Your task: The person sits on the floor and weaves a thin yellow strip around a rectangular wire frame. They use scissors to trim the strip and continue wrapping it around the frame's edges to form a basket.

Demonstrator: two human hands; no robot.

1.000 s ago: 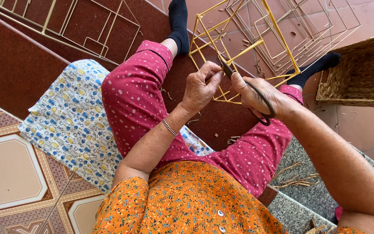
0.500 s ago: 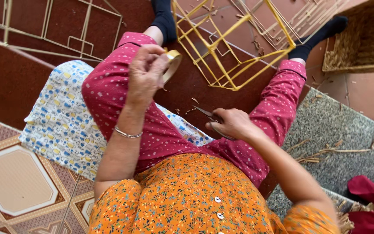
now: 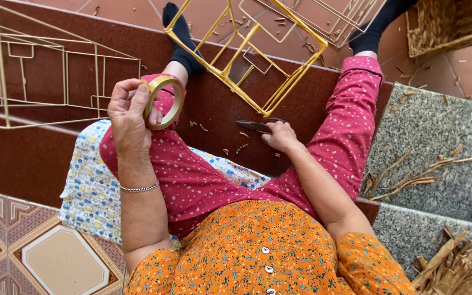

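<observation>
Left hand (image 3: 129,117) closed around a roll of yellow tape (image 3: 164,102), held up over the left knee; right hand (image 3: 281,136) resting loosely, fingers only half curled, on the scissors (image 3: 255,125) lying on the dark red step (image 3: 39,158) between the legs. Best to pick the tape's loose end free with the thumb while keeping the roll steady, then lift the scissors by the handles. Open room between the knees; yellow wire frame (image 3: 247,54) close ahead at the step's far edge, basket (image 3: 443,24) well apart.

Orange floral top (image 3: 258,246), pink dotted trousers (image 3: 192,175), black socks (image 3: 184,38), perhaps silver bracelet (image 3: 140,188)
</observation>
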